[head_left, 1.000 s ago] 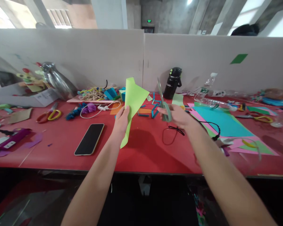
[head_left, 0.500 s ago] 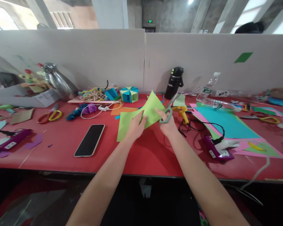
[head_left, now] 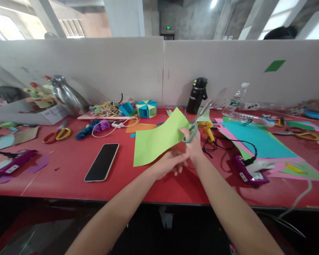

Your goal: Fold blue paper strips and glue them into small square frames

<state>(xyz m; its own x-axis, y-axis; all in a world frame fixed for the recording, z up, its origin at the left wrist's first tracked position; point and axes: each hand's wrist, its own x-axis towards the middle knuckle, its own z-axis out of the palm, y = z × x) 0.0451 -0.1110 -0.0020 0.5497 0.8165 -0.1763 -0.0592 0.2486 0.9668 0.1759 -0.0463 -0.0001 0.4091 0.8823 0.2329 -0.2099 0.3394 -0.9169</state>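
Observation:
A light green paper sheet [head_left: 156, 140] slants over the red table, its right edge at the fingers of my right hand [head_left: 193, 144]. The same hand holds grey-green scissors [head_left: 192, 132], blades pointing up and away to the right. My left hand [head_left: 171, 163] is below the sheet's lower edge, beside my right wrist, with its fingers partly spread and nothing visible in them. Behind the sheet stands a blue and green folded paper ring [head_left: 146, 109].
A phone [head_left: 102, 163] lies left of the sheet. Right of my right hand are a yellow glue gun [head_left: 207, 131] with a black cable, a purple power strip [head_left: 250, 171] and stacked coloured paper [head_left: 257, 140]. A black bottle [head_left: 197, 95] stands behind.
My left hand has let go of the green sheet and moved down and right toward my right wrist. The sheet has flattened somewhat, and the scissors have shifted slightly right with my right hand.

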